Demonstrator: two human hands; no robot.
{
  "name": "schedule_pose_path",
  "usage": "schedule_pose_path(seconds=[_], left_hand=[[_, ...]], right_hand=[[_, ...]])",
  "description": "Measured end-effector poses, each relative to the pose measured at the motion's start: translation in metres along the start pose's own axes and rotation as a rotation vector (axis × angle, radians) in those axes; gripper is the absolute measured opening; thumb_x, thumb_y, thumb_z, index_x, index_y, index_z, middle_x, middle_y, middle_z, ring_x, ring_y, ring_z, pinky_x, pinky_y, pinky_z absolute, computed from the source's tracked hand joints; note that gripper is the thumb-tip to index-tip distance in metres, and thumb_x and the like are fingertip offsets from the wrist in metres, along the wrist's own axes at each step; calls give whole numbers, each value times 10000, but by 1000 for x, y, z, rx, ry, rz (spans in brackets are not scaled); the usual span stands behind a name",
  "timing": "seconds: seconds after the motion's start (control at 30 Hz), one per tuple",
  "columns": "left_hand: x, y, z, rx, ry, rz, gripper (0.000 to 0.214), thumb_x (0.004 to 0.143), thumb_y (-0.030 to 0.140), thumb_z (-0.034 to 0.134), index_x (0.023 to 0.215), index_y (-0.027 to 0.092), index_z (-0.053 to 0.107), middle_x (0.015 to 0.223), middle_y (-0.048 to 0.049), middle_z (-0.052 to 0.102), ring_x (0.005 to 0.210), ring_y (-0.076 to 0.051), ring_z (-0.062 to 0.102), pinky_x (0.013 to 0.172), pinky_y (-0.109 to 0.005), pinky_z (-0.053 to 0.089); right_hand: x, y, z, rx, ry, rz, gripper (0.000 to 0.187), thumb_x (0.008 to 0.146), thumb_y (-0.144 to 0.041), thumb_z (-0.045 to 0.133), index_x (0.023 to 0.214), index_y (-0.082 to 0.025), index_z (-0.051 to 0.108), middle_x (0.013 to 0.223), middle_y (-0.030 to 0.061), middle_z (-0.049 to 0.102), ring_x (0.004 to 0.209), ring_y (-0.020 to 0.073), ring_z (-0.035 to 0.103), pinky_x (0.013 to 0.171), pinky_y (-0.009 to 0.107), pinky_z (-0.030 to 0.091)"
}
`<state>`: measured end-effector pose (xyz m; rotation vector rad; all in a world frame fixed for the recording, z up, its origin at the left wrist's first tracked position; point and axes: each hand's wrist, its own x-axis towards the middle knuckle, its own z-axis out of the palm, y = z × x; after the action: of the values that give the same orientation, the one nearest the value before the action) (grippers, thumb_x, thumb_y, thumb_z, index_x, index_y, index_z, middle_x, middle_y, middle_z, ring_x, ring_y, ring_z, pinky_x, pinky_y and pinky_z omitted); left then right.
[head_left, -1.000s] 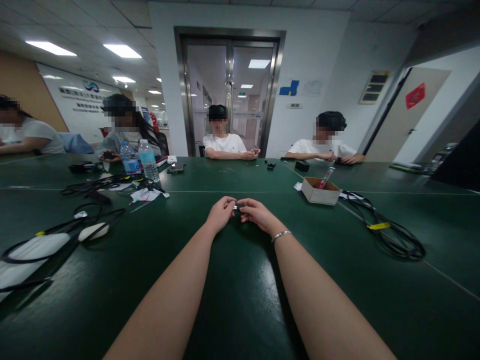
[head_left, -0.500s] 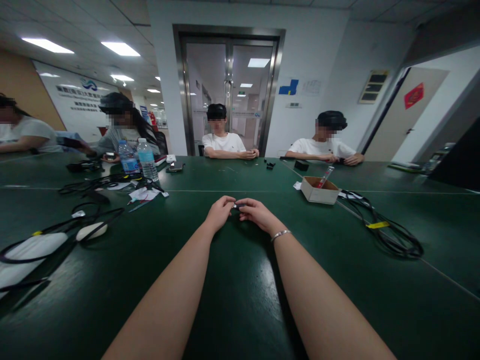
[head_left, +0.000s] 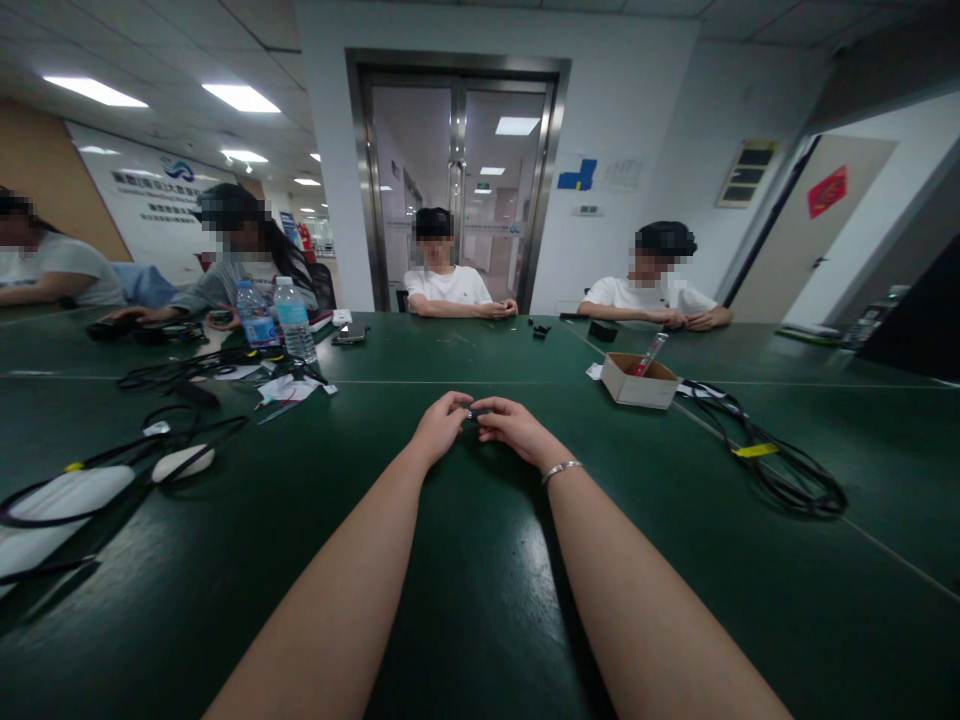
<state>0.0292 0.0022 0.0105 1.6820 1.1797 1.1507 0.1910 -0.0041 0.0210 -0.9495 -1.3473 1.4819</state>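
Observation:
Both my forearms reach across the dark green table (head_left: 480,560), and my hands meet near its middle. My left hand (head_left: 441,425) has its thumb and fingers closed on one end of a small dark object (head_left: 474,413) with a shiny metal-like bit. From the other side, my right hand (head_left: 514,428) pinches the same object; a silver bracelet (head_left: 561,470) circles that wrist. The fingers cover most of the object, and it is too small to tell its kind. It is held just over the tabletop or touching it; I cannot tell which.
Coiled black cables (head_left: 787,470) and an open box (head_left: 639,385) lie to the right. On the left are more cables (head_left: 187,370), papers (head_left: 289,388), two water bottles (head_left: 294,320) and a white mouse (head_left: 184,463). Several people sit across the table.
My hands and the small object stay almost still. At the far left, a person's hand has lowered a dark item to the table. The person at right has shifted slightly.

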Motion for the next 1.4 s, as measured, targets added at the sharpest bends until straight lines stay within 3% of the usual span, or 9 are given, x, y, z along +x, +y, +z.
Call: schedule_pose_path(seconds=[0.17, 0.4, 0.57, 0.8, 1.23, 1.4], left_hand=[[1, -3, 0, 23, -2, 6, 289, 860, 364, 416, 965, 176, 608, 751, -23, 577, 615, -126, 514, 571, -238, 407], [2, -5, 0, -10, 3, -1, 259, 804, 233, 450, 1009, 184, 602, 772, -12, 583, 612, -109, 508, 575, -225, 396], [3, -6, -1, -3, -9, 8, 300, 854, 376, 415, 955, 172, 611, 710, -15, 572, 607, -122, 508, 571, -234, 402], [1, -3, -2, 28, -12, -2, 261, 793, 245, 462, 1001, 189, 609, 820, -16, 596, 631, -112, 515, 596, -229, 407], [0, -5, -3, 92, -19, 45, 351, 873, 444, 380, 936, 187, 611, 620, 8, 535, 572, -128, 487, 551, -236, 363], [2, -5, -2, -61, -43, -13, 307, 836, 260, 330, 977, 178, 590, 586, 13, 525, 546, -123, 486, 541, -231, 372]], right_hand=[[0, 0, 0, -5, -14, 0, 222, 789, -6, 570, 956, -130, 647, 774, 31, 642, 571, 84, 597, 558, 167, 541], [0, 1, 0, 4, -5, -11, 221, 772, 0, 579, 927, -138, 653, 784, 21, 631, 579, 81, 603, 556, 160, 542], [0, 2, -1, 14, -19, -15, 220, 759, -12, 605, 931, -138, 657, 778, 21, 629, 577, 80, 601, 559, 158, 543], [1, 3, -2, 33, -21, -17, 209, 758, -17, 605, 923, -137, 653, 747, 12, 622, 578, 80, 598, 563, 163, 548], [-1, 0, 0, 30, -6, -2, 222, 771, -9, 593, 939, -141, 656, 785, 23, 635, 580, 78, 600, 559, 155, 550], [-3, -1, 1, 43, -7, -7, 213, 766, -2, 585, 918, -136, 650, 788, 21, 630, 574, 78, 604, 565, 159, 549]])
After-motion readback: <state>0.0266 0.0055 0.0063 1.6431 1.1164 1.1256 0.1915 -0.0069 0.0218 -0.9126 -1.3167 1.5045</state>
